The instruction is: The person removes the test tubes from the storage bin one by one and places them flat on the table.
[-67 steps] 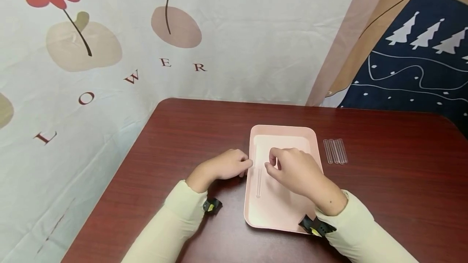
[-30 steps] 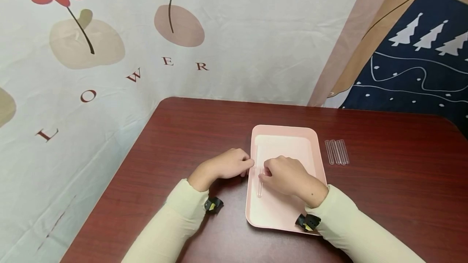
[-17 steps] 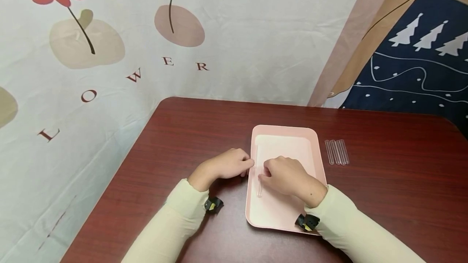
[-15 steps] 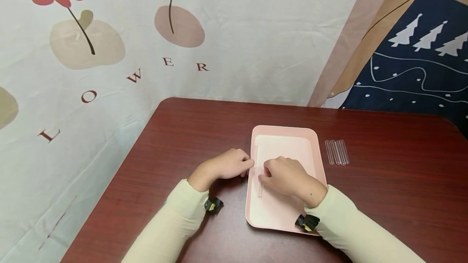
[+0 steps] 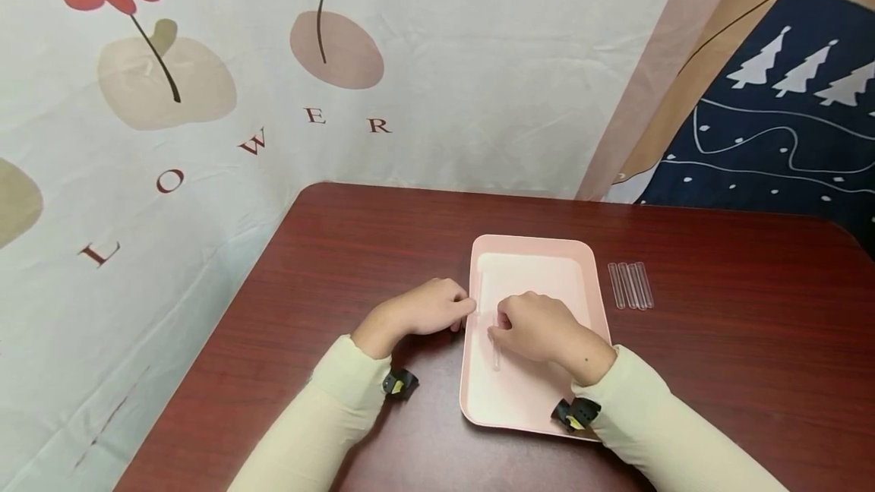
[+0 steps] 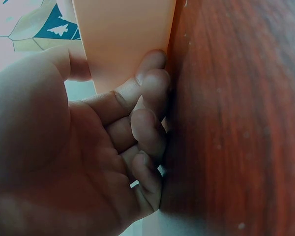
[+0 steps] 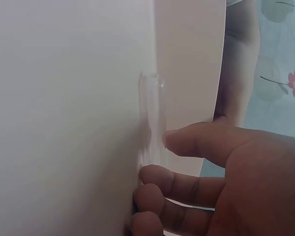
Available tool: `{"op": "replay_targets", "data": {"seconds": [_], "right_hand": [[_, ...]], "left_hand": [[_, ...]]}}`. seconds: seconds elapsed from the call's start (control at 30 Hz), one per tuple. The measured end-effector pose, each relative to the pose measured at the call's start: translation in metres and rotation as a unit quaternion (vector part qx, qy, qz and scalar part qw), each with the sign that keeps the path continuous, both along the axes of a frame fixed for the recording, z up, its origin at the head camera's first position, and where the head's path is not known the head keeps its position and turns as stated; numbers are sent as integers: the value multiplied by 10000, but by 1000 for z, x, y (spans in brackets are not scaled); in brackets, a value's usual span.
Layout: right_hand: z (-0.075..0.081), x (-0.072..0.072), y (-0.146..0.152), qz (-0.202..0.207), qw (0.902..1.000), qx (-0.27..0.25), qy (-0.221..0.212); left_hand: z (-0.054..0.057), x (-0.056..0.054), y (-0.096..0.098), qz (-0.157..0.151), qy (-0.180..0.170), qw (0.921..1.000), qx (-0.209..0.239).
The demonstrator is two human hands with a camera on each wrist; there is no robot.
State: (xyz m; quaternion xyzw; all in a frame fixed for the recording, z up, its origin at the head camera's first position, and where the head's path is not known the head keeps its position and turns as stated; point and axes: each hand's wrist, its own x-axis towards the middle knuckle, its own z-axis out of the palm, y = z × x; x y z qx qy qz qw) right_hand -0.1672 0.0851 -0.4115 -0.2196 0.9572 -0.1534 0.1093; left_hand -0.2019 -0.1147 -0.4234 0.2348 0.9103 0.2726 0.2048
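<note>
A pale pink tray (image 5: 533, 408) lies on the table. My left hand (image 5: 432, 307) holds its left rim; in the left wrist view the thumb (image 6: 78, 66) is at the rim and the other fingers curl against the outer wall. Over the tray, my right hand (image 5: 543, 329) pinches a clear test tube (image 7: 155, 108) between thumb and forefinger. This tube's near end (image 5: 496, 359) shows below the hand, close to the tray floor. Along the tray's left wall lies another clear tube (image 5: 479, 287), faint against the pink.
Several clear test tubes (image 5: 631, 285) lie side by side on the dark red-brown table (image 5: 369, 234), right of the tray. A white printed curtain (image 5: 478, 97) hangs behind the table, and a dark blue cloth with trees (image 5: 772, 135) hangs at the right.
My right hand has come down onto the test tube in the tray and pinched it. Since half a second ago, hand and tube have shifted slightly right. The left hand stays on the rim.
</note>
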Motion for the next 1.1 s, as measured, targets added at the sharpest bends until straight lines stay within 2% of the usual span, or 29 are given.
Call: {"op": "replay_targets", "data": {"seconds": [0.7, 1.1], "right_hand": [[4, -1, 7, 110, 9998, -79, -126], [18, -3, 18, 57, 9983, -576, 63]], "left_hand": [[0, -1, 0, 8, 39, 10000, 1], [-2, -2, 0, -24, 49, 10000, -36]]}}
